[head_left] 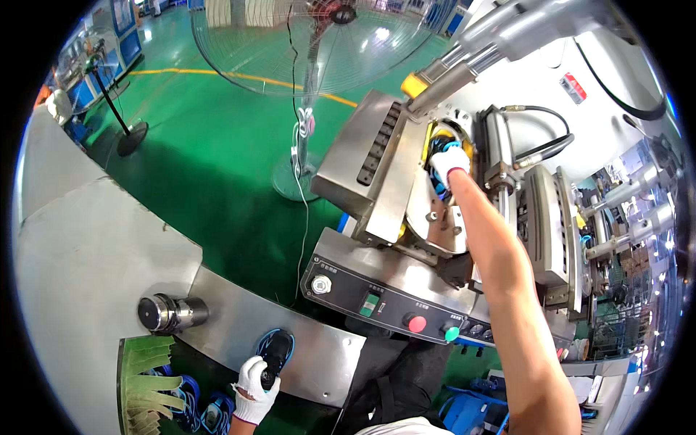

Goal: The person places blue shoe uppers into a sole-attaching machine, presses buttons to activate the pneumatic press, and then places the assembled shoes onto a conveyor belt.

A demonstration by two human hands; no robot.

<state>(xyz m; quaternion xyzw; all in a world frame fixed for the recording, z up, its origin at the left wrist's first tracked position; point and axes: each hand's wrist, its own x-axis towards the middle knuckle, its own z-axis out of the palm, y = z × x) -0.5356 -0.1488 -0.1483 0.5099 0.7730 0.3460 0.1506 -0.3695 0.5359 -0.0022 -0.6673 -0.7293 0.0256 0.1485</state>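
Left fingers [251, 371] grasp a shoe [276, 349] near the shelf [322, 359] edge — open rightward; right fingers [443, 159] inside the machine [388, 206], grip unclear.

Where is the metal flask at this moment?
In the head view's lower left, the metal flask is on the metal worktop, left of the dark shoe.
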